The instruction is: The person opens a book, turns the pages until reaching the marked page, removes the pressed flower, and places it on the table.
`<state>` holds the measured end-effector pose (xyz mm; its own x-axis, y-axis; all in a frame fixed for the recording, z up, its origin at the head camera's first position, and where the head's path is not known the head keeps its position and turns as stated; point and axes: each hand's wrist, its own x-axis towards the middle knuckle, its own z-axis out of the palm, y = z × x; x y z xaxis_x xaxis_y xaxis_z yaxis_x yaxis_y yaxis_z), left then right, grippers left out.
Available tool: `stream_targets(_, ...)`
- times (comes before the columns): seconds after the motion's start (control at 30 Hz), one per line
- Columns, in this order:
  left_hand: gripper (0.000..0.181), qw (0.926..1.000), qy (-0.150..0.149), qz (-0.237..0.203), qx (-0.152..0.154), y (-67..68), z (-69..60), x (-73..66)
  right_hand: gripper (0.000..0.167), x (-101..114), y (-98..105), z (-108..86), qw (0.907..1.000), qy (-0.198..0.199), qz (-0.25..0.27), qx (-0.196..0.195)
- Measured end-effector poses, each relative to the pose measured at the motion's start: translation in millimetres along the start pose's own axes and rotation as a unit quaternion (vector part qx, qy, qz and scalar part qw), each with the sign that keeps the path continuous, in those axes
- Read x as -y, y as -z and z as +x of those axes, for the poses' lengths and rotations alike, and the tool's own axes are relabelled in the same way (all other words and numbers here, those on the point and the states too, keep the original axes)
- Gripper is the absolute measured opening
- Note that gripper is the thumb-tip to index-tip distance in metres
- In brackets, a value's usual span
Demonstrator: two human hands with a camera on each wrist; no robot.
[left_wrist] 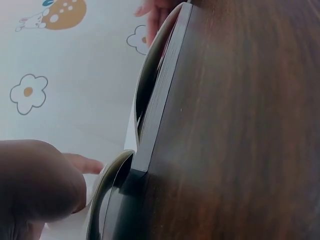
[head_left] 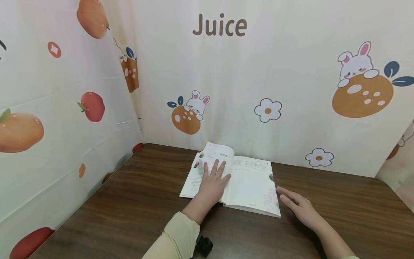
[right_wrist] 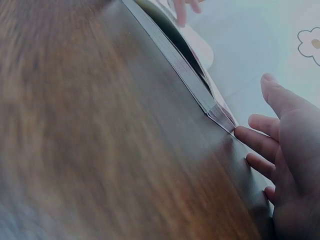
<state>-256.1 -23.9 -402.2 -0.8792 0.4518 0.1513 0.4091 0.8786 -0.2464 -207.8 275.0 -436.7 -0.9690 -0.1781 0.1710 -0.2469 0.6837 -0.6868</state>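
Note:
An open book [head_left: 249,180] lies on the dark wooden table, its pages printed with text and small pictures. My left hand [head_left: 213,183] rests on the left-hand page with its fingers spread. Under that hand a leaf stands slightly curved up from the pages beneath. My right hand [head_left: 300,208] is beside the book's right edge, thumb apart from the fingers, with nothing held. In the right wrist view, the fingertips of the right hand [right_wrist: 285,145] are at the corner of the page block [right_wrist: 175,60]. The left wrist view shows the left hand [left_wrist: 40,180] over the bulging pages.
The brown wood-grain table [head_left: 136,201] extends around the book. Behind it hangs a pale curtain [head_left: 233,82] printed with rabbits, fruit, flowers and the word "Juice". Another printed curtain [head_left: 64,144] stands along the left. A small black object [head_left: 204,246] is below the left sleeve.

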Motion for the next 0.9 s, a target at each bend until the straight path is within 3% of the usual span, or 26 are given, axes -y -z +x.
stream_targets(0.2, 0.041, 0.9996, 0.008, -0.010, 0.026, -0.3, -2.2, 1.6, 0.048, -1.1, -0.1, 0.1, 1.0000, -0.003, 0.003, -0.001)
stream_targets(0.5, 0.040, 0.9990, 0.016, -0.024, 0.034, -4.8, -5.1, 4.9, 0.047, 1.1, 0.1, -0.8, 1.0000, -0.004, 0.008, 0.003)
stream_targets(0.9, 0.043, 0.9945, 0.047, -0.032, 0.088, -2.0, -5.5, -0.6, 0.045, -0.9, 0.1, -0.5, 1.0000, -0.003, 0.006, 0.003)
